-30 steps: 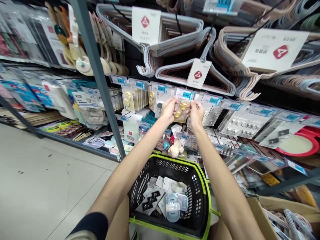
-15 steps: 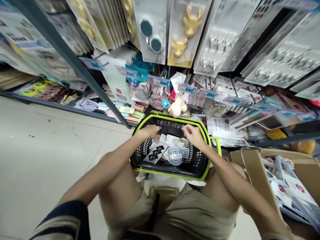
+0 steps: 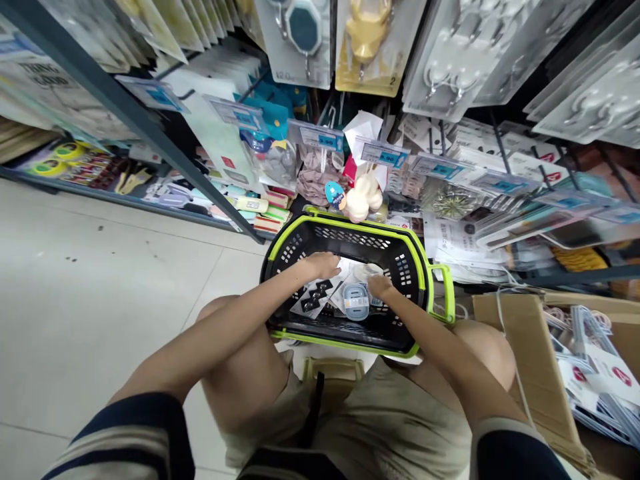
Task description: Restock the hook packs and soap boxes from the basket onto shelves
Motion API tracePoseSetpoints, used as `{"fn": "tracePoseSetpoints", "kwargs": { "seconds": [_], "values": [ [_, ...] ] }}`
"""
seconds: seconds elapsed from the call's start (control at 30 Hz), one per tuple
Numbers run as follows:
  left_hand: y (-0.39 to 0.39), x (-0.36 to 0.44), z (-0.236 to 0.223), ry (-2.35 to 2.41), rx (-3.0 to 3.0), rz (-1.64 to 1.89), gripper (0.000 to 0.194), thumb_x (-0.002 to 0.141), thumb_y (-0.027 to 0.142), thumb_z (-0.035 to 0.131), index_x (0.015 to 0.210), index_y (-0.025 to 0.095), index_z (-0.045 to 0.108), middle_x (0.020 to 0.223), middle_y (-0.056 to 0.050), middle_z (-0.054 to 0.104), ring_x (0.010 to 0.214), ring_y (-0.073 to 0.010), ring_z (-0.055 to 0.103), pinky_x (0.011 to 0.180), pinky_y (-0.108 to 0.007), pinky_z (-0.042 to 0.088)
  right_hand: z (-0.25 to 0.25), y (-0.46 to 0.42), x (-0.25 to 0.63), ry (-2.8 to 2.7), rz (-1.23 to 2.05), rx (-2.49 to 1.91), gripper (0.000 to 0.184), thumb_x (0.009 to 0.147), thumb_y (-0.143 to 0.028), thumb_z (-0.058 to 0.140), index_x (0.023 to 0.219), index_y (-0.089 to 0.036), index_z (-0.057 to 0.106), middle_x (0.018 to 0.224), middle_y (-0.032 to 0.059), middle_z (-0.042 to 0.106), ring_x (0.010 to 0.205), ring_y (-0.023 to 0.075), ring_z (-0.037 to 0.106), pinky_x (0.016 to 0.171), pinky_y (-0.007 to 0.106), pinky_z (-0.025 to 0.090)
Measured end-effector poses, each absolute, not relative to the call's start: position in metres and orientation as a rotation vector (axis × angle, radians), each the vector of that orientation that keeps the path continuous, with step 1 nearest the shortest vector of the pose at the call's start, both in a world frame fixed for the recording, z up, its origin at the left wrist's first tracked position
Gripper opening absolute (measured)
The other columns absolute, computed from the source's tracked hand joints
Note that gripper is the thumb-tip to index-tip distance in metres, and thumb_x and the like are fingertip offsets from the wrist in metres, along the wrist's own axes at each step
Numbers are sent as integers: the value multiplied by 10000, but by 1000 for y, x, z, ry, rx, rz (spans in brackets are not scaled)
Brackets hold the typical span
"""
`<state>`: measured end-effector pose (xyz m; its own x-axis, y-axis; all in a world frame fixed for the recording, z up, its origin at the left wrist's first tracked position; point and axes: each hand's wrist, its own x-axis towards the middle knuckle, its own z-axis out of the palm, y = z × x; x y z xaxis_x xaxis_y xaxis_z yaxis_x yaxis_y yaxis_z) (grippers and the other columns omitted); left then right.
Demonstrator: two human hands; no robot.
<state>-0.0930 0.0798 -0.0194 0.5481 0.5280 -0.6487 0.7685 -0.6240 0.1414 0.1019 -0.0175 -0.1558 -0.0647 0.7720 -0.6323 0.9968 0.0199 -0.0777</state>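
A black shopping basket (image 3: 345, 341) with a lime-green rim stands between my knees. Inside it, my left hand (image 3: 323, 265) is over white packages, its fingers bent together; what they grip, if anything, is hidden. My right hand (image 3: 381, 287) is also down in the basket, closed beside a whitish round item (image 3: 367, 271); I cannot make out what its fingers hold. Just below that hand lies a light-blue plastic case (image 3: 356, 302) with a pale label. To the left is a white card with black pieces (image 3: 316, 295).
Shelves with hanging hook packs (image 3: 367, 40) rise in front, above the basket. A cream plush-like item (image 3: 363, 199) hangs at the basket's far rim. On the right, an open cardboard box (image 3: 535, 360) holds packaged goods. Pale floor tiles (image 3: 100, 320) extend at left.
Both hands have moved lower into the basket and closer together, the left one shifting right. My right hand has come down beside the whitish round item. The view has moved slightly nearer the shelf.
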Motion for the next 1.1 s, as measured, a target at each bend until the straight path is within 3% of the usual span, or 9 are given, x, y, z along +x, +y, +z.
{"fn": "tracePoseSetpoints", "kwargs": {
  "seconds": [0.17,0.33,0.43,0.57,0.63,0.73,0.87,1.0,1.1],
  "values": [
    [79,-96,-21,1100,2306,-959,468,926,356,608,1301,89,693,1360,-264,630,1225,-390,642,1002,-436,505,-164,-4,81,2082,-597,1767,429,977,-96,393,1342,-4,597,1329,297,616,1220,316,633,1007,431,497],
    [86,-100,-19,1109,2290,-1010,510,950,352,564,1359,62,653,1390,-280,599,1255,-399,623,1010,-446,503,-176,-25,41,2345,-642,1519,363,974,-174,460,1257,-105,678,1408,202,599,1258,268,599,1077,362,456],
    [89,-98,-13,1097,2298,-988,537,960,386,545,1389,75,636,1400,-260,603,1267,-371,620,1026,-405,495,-187,-39,32,2389,-635,1446,401,931,-146,521,1303,-107,666,1529,180,509,1418,271,469,1220,384,309],
    [89,-98,-8,1104,2306,-978,567,964,404,535,1429,88,605,1444,-243,573,1300,-360,597,1053,-392,481,-196,-44,41,2299,-566,1530,665,894,-118,572,1538,-45,422,1609,240,374,1528,316,300,1279,470,147],
    [90,-99,-8,1111,2301,-990,577,968,401,528,1428,59,601,1449,-265,558,1300,-376,595,1053,-412,485,-197,-40,50,2217,-545,1591,808,856,-161,666,1582,-43,331,1561,277,415,1496,354,343,1256,500,198],
    [93,-101,-7,1123,2293,-1001,580,964,390,545,1422,39,601,1430,-276,567,1291,-383,602,1050,-419,493,-196,-34,61,2103,-559,1648,916,758,-233,812,1550,-66,384,1479,291,481,1396,381,457,1153,491,372],
    [97,-104,-4,1153,2281,-1031,581,965,397,559,1417,35,603,1427,-271,572,1289,-373,607,1047,-400,502,-194,-32,67,2081,-606,1649,843,736,-256,848,1465,-53,475,1458,282,492,1318,356,535,1047,423,472],
    [99,-104,0,1166,2288,-1054,599,976,403,547,1447,34,571,1437,-268,564,1307,-357,597,1064,-380,491,-193,-38,64,2101,-644,1638,758,824,-228,761,1491,-59,443,1426,257,543,1193,305,635,998,389,504],
    [96,-103,0,1160,2298,-1066,578,972,398,552,1436,56,589,1431,-255,574,1304,-348,600,1060,-372,494,-193,-40,64,2104,-648,1669,693,907,-338,688,1499,-70,448,1419,255,560,1226,312,620,1010,407,499]
  ]
}}
